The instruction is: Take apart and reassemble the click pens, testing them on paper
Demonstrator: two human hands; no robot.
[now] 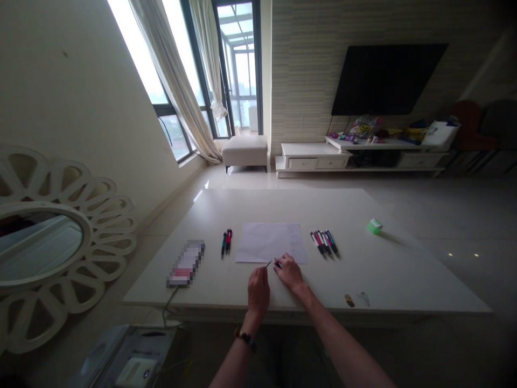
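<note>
While left fingers (258, 280) clench a pen (269, 263) — print unreadable — right fingers (283, 267) curl on the paper sheet (262, 242).

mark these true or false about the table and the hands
The left hand wears a dark band on its wrist. True.
The right hand overlaps the lower edge of the white paper. True.
Pens lie only to the right of the paper. False: one group of pens lies to its left and another group of pens to its right.
The green object sits on the paper. False: the green object lies on the table, to the right of the pens.
</note>
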